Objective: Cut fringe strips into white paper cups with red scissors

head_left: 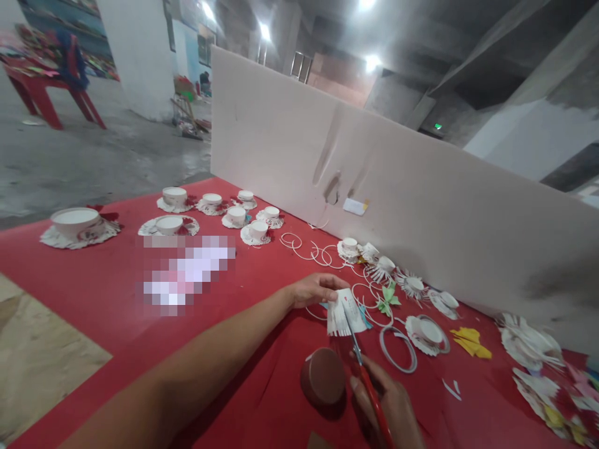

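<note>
My left hand [321, 289] grips the base end of a white paper cup [337, 312], its fingers closed on the near-left side. Fringe-like cuts run along the cup's lower rim. My right hand [386, 399] is wrapped around red-handled scissors [374, 393]. Their metal blades reach up to the cup, one lying over its printed side at the cut edge. Just left of the scissors, a round brown object [324, 376] rests on the red tabletop [253, 374]; its kind I cannot make out. Bits of blue paper show behind the cup.
Several cut white cups with spread fringes, such as one cup [76, 221], stand at the left and along a tall white board [374, 162]. White paper rings [304, 249], a tape roll [397, 350], a green paper piece [388, 300] and yellow paper [470, 343] lie about.
</note>
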The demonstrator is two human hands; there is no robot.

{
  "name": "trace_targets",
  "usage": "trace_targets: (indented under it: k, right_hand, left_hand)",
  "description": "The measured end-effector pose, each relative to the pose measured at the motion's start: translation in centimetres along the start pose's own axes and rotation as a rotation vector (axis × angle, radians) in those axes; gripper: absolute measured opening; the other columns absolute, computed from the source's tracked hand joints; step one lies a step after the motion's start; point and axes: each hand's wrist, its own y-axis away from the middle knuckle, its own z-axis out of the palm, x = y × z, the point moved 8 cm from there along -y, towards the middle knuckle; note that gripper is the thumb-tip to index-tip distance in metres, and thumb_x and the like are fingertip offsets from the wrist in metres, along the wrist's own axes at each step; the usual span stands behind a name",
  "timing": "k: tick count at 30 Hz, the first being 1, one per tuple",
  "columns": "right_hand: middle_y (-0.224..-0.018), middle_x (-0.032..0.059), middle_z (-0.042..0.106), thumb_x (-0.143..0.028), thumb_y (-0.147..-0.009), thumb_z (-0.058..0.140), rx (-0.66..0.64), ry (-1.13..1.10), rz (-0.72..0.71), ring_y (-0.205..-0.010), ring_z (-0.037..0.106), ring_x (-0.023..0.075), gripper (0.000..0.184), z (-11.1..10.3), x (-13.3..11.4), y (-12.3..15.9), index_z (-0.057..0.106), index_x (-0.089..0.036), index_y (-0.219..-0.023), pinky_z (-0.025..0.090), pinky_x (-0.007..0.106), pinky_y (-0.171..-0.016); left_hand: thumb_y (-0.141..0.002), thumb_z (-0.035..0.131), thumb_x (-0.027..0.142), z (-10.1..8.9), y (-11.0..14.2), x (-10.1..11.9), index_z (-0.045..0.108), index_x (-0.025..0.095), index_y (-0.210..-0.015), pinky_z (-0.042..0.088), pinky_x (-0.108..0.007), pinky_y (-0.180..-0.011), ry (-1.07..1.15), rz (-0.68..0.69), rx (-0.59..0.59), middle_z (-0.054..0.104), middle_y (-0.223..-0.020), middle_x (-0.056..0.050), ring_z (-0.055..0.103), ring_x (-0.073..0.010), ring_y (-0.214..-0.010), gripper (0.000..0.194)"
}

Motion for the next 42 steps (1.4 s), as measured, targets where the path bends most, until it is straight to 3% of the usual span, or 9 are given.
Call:
trace_targets:
  k: [4,11,16,19,23,31,33,36,42]
  right_hand:
    - [-0.087,0.012,0.074,-0.051,-0.074,0.055,-0.016,-0.001,-0.032,-0.072,0.07,0.0227,0.054,-0.3,-0.8,-0.1,0.065,-0.01,-0.107,0.054,0.024,-0.063]
    - [-0.043,0.0023,0.062,-0.059,-0.074,0.05,0.042,0.021,-0.005,-0.043,0.062,0.0197,0.058,-0.5,-0.7,0.2,0.067,-0.013,-0.106,0.05,0.023,-0.043]
    - [-0.075,0.0097,0.073,-0.056,-0.073,0.054,0.049,0.017,-0.026,-0.061,0.068,0.0215,0.055,-0.4,-0.7,0.1,0.067,-0.012,-0.104,0.054,0.025,-0.06]
    - [-0.071,0.0086,0.073,-0.057,-0.074,0.051,0.028,0.027,0.0,-0.055,0.066,0.0208,0.058,-0.3,-0.4,0.1,0.066,-0.012,-0.108,0.055,0.026,-0.058]
    - [-0.081,0.0109,0.074,-0.057,-0.073,0.053,0.063,-0.005,-0.028,-0.07,0.07,0.0236,0.056,-0.5,-0.5,0.1,0.068,-0.012,-0.104,0.054,0.025,-0.065]
    - [-0.038,-0.0003,0.057,-0.064,-0.074,0.047,0.002,-0.08,0.112,-0.027,0.052,0.016,0.071,0.6,1.1,0.1,0.06,-0.009,-0.116,0.043,0.022,-0.031]
    - [-0.044,0.0019,0.063,-0.064,-0.074,0.048,0.009,-0.087,0.106,-0.032,0.057,0.0174,0.069,0.7,1.1,0.1,0.06,-0.01,-0.116,0.047,0.023,-0.035]
    - [-0.075,0.01,0.074,-0.062,-0.073,0.051,0.061,-0.071,0.02,-0.059,0.069,0.0216,0.063,0.1,0.6,0.0,0.063,-0.013,-0.11,0.054,0.024,-0.053]
    - [-0.099,0.0135,0.071,-0.05,-0.075,0.054,0.016,0.084,-0.039,-0.087,0.068,0.025,0.055,-0.1,0.9,-0.1,0.062,-0.011,-0.112,0.055,0.028,-0.072]
  left_hand:
    - [-0.055,0.08,0.023,0.0,0.1,0.1,0.066,0.014,-0.097,0.042,-0.03,-0.077,-0.001,-0.008,-0.001,0.067,-0.093,-0.009,0.061,-0.0166,-0.082,0.046]
    - [-0.054,0.08,0.024,0.2,0.1,0.1,0.066,0.014,-0.097,0.042,-0.03,-0.078,0.002,-0.012,-0.002,0.068,-0.092,-0.009,0.061,-0.0166,-0.082,0.047]
    - [-0.054,0.08,0.023,0.2,0.1,-0.1,0.066,0.013,-0.097,0.042,-0.03,-0.078,0.004,-0.022,-0.009,0.068,-0.092,-0.009,0.061,-0.0169,-0.082,0.046]
    - [-0.054,0.08,0.022,0.1,0.1,-0.1,0.066,0.013,-0.096,0.042,-0.031,-0.078,0.012,-0.028,-0.004,0.068,-0.093,-0.009,0.061,-0.0172,-0.083,0.045]
    - [-0.053,0.081,0.021,0.1,-0.1,-0.4,0.065,0.015,-0.099,0.042,-0.029,-0.075,0.044,-0.026,0.024,0.066,-0.094,-0.009,0.061,-0.0169,-0.083,0.05]
    - [-0.057,0.08,0.028,0.4,-0.4,-1.2,0.064,0.016,-0.1,0.041,-0.028,-0.077,0.138,0.029,0.167,0.064,-0.099,-0.009,0.059,-0.0157,-0.085,0.048]
    - [-0.058,0.079,0.027,0.3,-0.4,-1.3,0.064,0.015,-0.1,0.041,-0.028,-0.076,0.153,0.034,0.183,0.064,-0.099,-0.01,0.059,-0.0162,-0.085,0.046]
    - [-0.059,0.079,0.025,-0.3,-0.4,-0.8,0.065,0.014,-0.099,0.043,-0.027,-0.072,0.175,0.057,0.205,0.065,-0.094,-0.009,0.06,-0.0153,-0.079,0.044]
    - [-0.061,0.077,0.026,-2.9,0.0,1.7,0.064,0.012,-0.1,0.044,-0.026,-0.073,0.226,0.173,0.261,0.066,-0.088,-0.008,0.061,-0.0147,-0.076,0.043]
